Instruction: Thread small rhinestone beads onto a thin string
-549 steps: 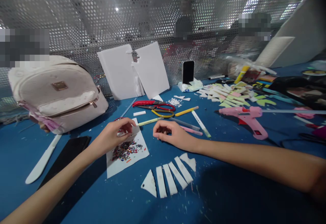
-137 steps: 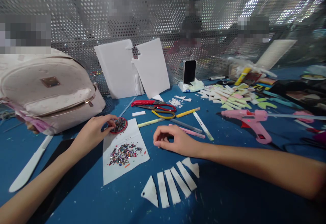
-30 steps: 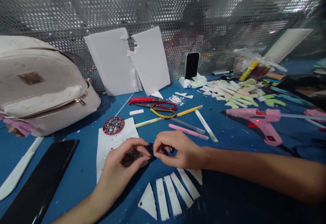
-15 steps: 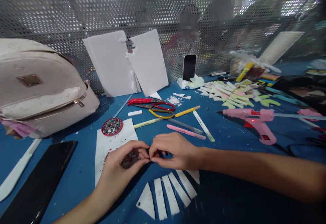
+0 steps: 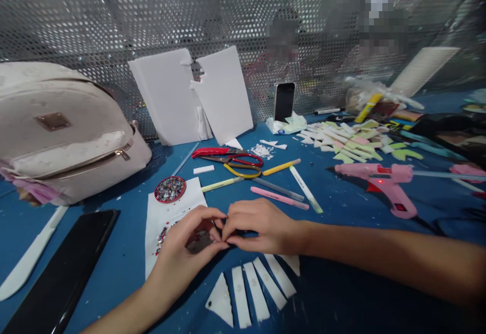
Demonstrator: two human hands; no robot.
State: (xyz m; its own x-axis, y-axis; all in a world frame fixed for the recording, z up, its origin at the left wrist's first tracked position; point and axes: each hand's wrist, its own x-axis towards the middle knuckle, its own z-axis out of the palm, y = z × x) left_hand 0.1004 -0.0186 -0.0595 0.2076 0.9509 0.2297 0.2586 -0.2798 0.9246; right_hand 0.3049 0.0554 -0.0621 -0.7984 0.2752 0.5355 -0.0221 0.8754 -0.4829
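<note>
My left hand [image 5: 190, 243] and my right hand [image 5: 258, 226] meet fingertip to fingertip over the blue table. Both are closed in a pinch; whatever lies between the fingertips is too small or hidden to name. Just below them, white foam strips [image 5: 256, 291] lie fanned out, some with a clear blob on top. A pointed white piece [image 5: 221, 301] with a dark dot sits at the left end of the row. Behind my left hand is a white sheet [image 5: 152, 220] with loose sequins [image 5: 162, 238]. On its upper part rests a round red lid [image 5: 169, 190] full of sequins.
Red-handled scissors [image 5: 212, 153] and several markers [image 5: 279, 198] lie beyond my hands. A pink glue gun [image 5: 379, 177], its red light on, is at right, before a heap of pale strips [image 5: 353, 139]. At left are a backpack [image 5: 72, 136], a black phone [image 5: 64, 273] and a white knife [image 5: 32, 258].
The view has shifted slightly, so the things on the table appear a little further right. Both hands stay together, fingertips touching, with only a small movement of the fingers.
</note>
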